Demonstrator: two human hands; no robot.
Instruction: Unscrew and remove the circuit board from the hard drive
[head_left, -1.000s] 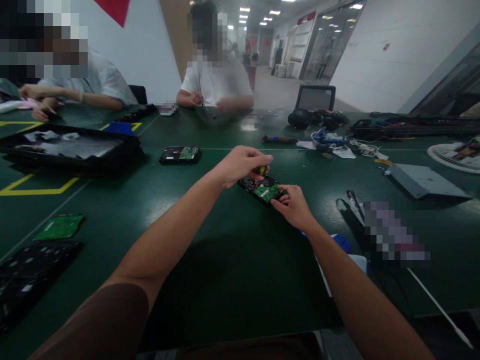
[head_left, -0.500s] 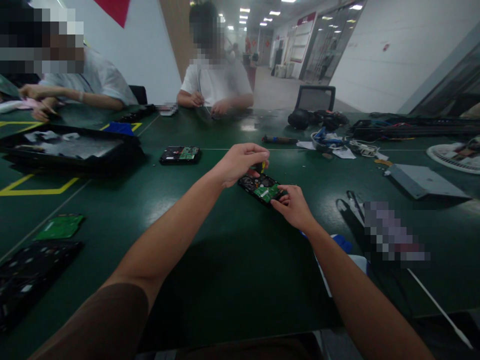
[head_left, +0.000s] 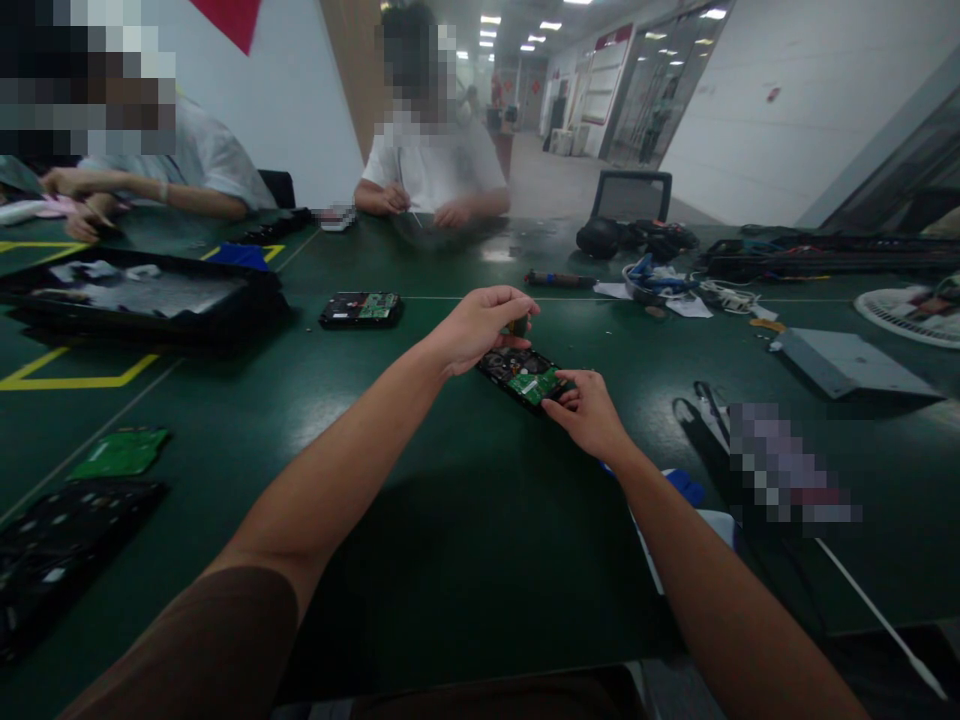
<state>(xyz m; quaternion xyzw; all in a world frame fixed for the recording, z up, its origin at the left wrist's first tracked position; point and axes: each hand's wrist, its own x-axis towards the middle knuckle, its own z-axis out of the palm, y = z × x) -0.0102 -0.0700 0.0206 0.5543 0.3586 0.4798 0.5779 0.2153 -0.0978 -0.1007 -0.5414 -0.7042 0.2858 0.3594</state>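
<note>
A hard drive (head_left: 534, 383) lies on the green table, its green circuit board facing up. Above its far left end, my left hand (head_left: 491, 325) is closed in a pinch around a short dark-and-yellow screwdriver (head_left: 519, 326). The fingers cover most of this tool, and its tip is hidden. My right hand (head_left: 589, 410) grips the drive's right end, thumb on the near side and fingers on the far side.
Another hard drive (head_left: 361, 309) lies farther left. At the near left are a loose green circuit board (head_left: 121, 453) and a dark drive casing (head_left: 64, 545). A black tray (head_left: 150, 335) stands behind them. A metal bracket (head_left: 851, 362) is at right. Two people sit across the table.
The screwdriver in my left hand has turned or shifted slightly, and less yellow shows. My right hand and the hard drive stay in place.
</note>
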